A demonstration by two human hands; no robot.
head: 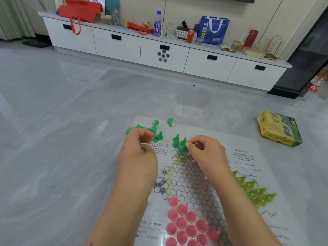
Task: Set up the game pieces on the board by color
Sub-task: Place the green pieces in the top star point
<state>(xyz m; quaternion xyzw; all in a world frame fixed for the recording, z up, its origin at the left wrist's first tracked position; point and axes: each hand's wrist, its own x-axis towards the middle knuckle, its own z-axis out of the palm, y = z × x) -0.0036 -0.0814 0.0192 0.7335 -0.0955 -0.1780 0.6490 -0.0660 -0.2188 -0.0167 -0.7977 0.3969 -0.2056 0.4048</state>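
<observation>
Pink pegs: pink plastic cone pegs [184,226] fill the paper hexagon-grid board's [193,181] near point.
Yellow-green pegs [255,190]: I see them filling the board's right point.
Right hand [205,153]: at the board's far point, fingertips pinching a green cone peg [183,145], upright beside one already standing.
Left hand [138,150]: curled, green showing inside; contents unclear.
Loose green pegs [154,129]: tipped over beyond the board's far-left edge, nearer my left hand.

A home living room. A long, low white cabinet [159,50] with drawers runs across the top of the frame, cluttered with a water bottle [157,23], a soda can [190,36], a blue shopping bag [213,30] and a red bag [79,11]. Grey polished floor tiles [62,112] fill the middle, and a curtain [14,16] hangs at upper left.
</observation>
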